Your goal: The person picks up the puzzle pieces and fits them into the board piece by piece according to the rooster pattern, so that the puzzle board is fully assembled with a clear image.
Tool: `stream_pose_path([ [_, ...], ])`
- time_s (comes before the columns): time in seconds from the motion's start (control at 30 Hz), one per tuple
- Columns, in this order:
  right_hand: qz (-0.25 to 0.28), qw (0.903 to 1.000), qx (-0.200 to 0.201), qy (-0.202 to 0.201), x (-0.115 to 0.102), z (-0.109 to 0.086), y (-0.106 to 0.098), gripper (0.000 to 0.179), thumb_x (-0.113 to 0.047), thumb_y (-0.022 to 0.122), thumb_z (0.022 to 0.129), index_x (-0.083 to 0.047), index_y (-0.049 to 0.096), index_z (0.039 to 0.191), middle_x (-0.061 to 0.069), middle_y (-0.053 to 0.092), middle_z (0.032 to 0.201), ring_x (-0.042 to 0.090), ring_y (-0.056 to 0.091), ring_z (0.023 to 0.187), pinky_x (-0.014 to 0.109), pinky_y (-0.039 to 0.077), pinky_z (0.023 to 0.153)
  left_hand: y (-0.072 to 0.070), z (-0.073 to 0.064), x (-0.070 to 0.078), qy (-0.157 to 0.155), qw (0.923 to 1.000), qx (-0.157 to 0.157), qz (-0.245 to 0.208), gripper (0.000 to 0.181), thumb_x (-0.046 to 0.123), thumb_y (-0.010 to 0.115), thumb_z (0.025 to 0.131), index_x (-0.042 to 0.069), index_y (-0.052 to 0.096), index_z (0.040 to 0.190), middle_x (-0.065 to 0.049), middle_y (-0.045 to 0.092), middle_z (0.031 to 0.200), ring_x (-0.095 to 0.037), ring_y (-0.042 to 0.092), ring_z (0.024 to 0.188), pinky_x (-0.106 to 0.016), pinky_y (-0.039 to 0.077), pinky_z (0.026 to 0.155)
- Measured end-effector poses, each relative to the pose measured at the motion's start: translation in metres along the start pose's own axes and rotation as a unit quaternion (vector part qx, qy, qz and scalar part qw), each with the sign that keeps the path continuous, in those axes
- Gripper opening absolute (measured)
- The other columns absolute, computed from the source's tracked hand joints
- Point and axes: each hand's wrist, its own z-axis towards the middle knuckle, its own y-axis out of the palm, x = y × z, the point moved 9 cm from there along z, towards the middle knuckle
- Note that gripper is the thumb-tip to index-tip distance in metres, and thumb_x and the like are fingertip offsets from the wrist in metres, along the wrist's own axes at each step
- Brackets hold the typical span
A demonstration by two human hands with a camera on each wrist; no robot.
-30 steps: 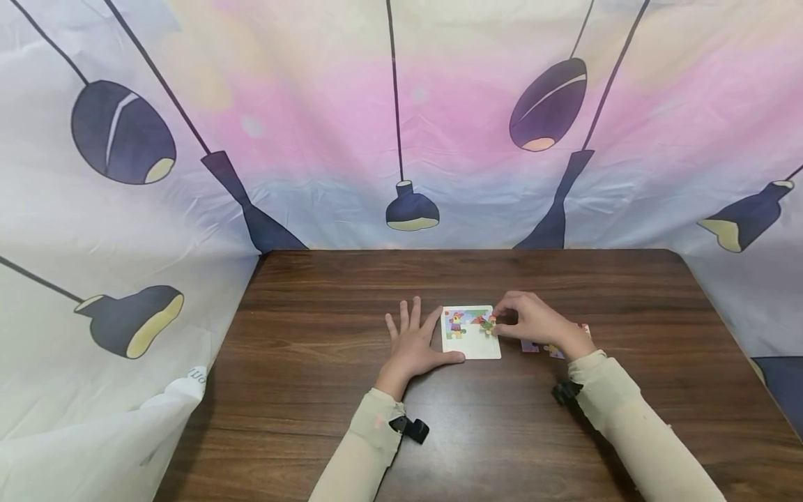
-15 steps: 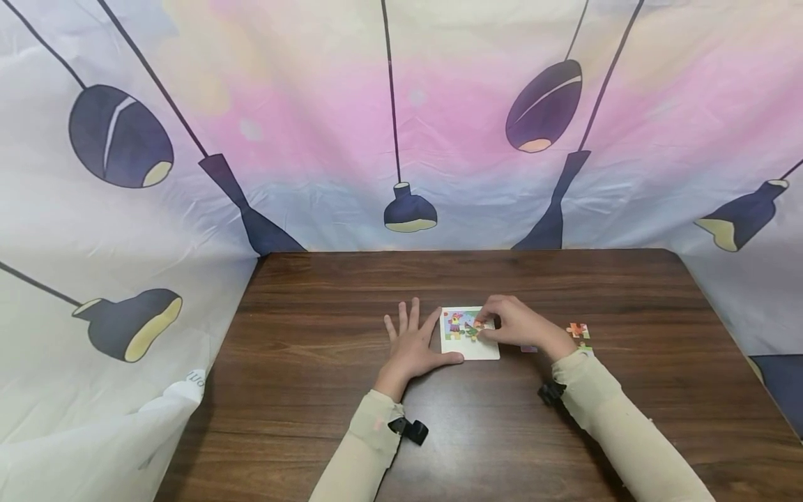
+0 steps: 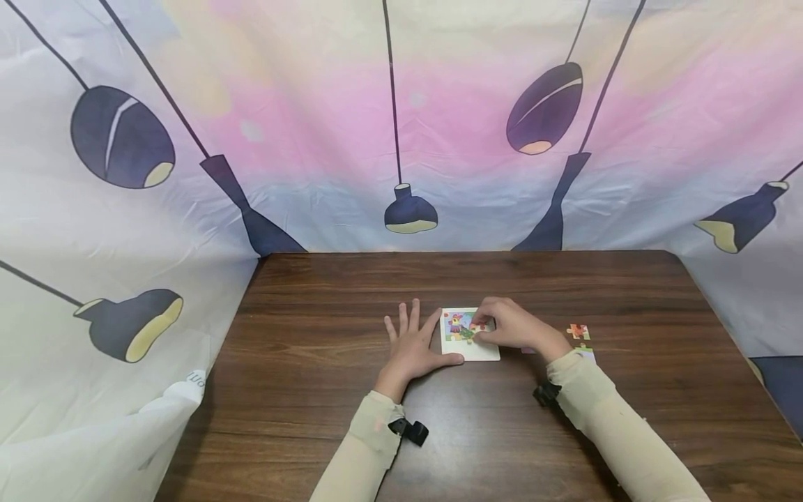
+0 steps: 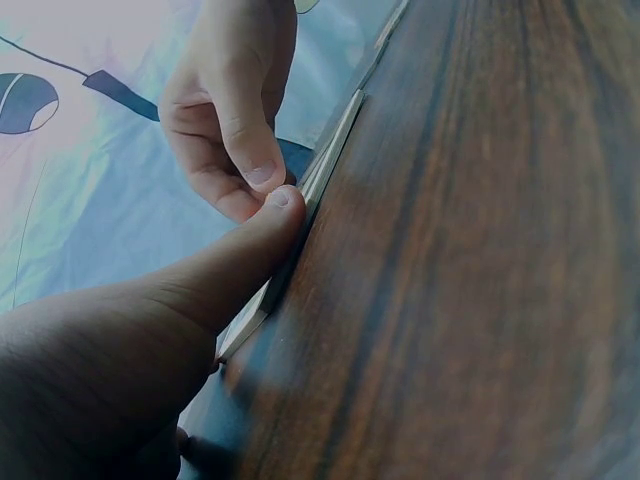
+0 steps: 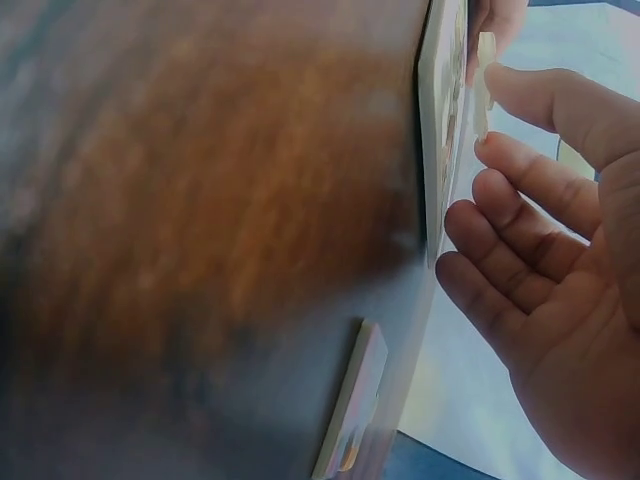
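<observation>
A small square puzzle board (image 3: 452,352) with a white border lies on the table, its colourful picture partly filled with pieces. My left hand (image 3: 414,352) lies spread at its left side, thumb along the near edge and index fingertip by the far left corner. In the left wrist view, the left thumb touches the rim of the board (image 4: 335,150). Over the board, my right hand (image 3: 514,324) pinches a puzzle piece (image 5: 485,85) between thumb and index finger. That piece stands slightly off the board in the right wrist view. The right fingers hide the board's right part.
Loose puzzle pieces (image 3: 578,331) lie on the table right of the board, partly covered by the right wrist. One loose piece (image 5: 355,400) shows in the right wrist view. The brown wooden table (image 3: 314,335) ends against a printed cloth backdrop (image 3: 326,209).
My right hand has moved left with the pinched puzzle piece, from the board's right edge to its middle. The left hand has stayed in place.
</observation>
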Motion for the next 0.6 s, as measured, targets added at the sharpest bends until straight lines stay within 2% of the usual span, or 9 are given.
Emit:
stream_pose_path([
  [0.33,-0.013,0.9999,-0.006,0.009,0.0005,0.0030,0.0028,0.019,-0.013,0.085,0.088,-0.008,0.080,0.105,-0.002,0.068,0.099,0.013,0.065,0.092,0.039,0.057,0.086,0.0001,0.0001,0.0002,0.002,1.0000,0.002,-0.006,0.111,0.075,0.079,0.079,0.027,0.034,0.167,-0.017,-0.001,0.177,-0.041,-0.017,0.160,-0.071,-0.014,0.120],
  [0.6,-0.012,0.9999,-0.011,0.003,-0.0013,0.0022,0.0034,0.021,-0.014,0.087,0.088,-0.008,0.080,0.106,-0.002,0.067,0.098,0.012,0.064,0.091,0.038,0.057,0.083,0.0012,0.0007,-0.0008,0.002,1.0000,0.001,-0.004,0.111,0.076,0.078,0.079,0.028,0.033,0.168,-0.015,-0.003,0.177,-0.039,-0.017,0.160,-0.070,-0.015,0.120],
])
